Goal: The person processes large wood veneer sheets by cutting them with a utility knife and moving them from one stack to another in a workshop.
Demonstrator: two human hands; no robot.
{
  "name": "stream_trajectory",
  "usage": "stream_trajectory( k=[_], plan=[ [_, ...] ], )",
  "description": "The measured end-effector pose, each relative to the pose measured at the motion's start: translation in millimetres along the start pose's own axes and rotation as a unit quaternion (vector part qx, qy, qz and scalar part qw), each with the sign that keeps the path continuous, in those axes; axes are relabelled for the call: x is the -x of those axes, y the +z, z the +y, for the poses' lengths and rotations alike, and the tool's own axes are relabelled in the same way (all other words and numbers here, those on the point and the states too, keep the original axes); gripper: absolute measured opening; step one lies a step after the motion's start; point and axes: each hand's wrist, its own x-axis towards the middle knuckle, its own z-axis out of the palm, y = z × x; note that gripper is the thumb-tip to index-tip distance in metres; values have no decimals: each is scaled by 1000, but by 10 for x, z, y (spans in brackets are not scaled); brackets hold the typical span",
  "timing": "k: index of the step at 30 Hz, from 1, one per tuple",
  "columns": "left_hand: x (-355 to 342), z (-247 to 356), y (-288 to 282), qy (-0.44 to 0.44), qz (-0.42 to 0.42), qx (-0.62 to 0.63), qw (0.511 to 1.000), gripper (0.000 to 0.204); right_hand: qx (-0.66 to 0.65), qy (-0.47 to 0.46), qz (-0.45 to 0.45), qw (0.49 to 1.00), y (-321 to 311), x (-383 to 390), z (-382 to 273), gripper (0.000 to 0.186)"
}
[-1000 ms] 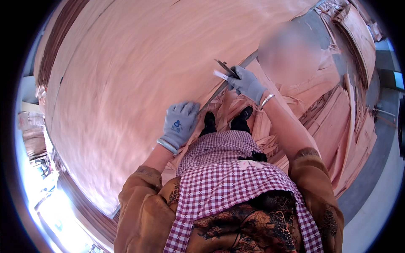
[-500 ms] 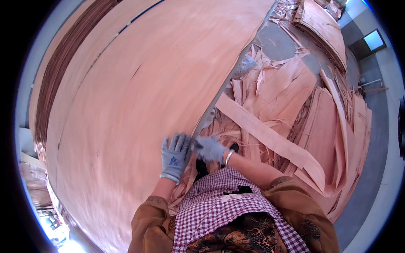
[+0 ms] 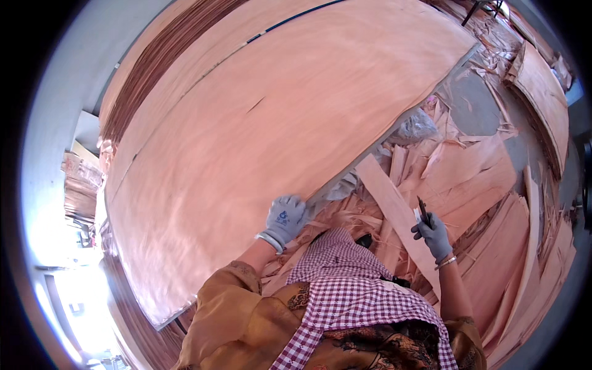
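Observation:
A wide, pinkish wood veneer sheet [image 3: 246,142] lies before me, with a short dark split in its surface. My left hand [image 3: 286,219], in a grey glove, is at its near edge. The fingers are curled over that edge, their tips hidden. Off to the right, away from the sheet, my right hand [image 3: 434,237] is raised above the scraps. It also wears a grey glove and is closed around a slim black knife [image 3: 423,211], its pointed end up. A small white piece shows beside the knife.
Torn veneer scraps [image 3: 462,169] cover the floor at my right, with a long strip [image 3: 394,203] across them. Clear plastic film [image 3: 416,126] lies beside the sheet's edge. A veneer stack [image 3: 542,92] stands at the far right. A thin dark blue strip [image 3: 296,16] crosses the far side.
My right hand has moved away from the sheet's edge and my left hand, out to the right, with the knife in it. My left hand stays at the edge, its fingers now curled. The view has turned.

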Motion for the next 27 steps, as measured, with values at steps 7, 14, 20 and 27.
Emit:
stream_trajectory(
  k=[7,14,20,27],
  plan=[
    [-726,286,205,70,129,50,988,41,-31,-8,15,999,-146,-106,94,16],
    [-1625,529,249,49,112,-12,992,49,30,-28,29,999,-595,-420,-426,17],
    [-2567,736,283,107,57,-25,992,62,49,-18,53,997,-1233,-1166,-935,20],
    [-3089,793,-161,114,-57,86,988,49,-25,-36,53,998,-1730,-1730,-1539,13]
  ],
)
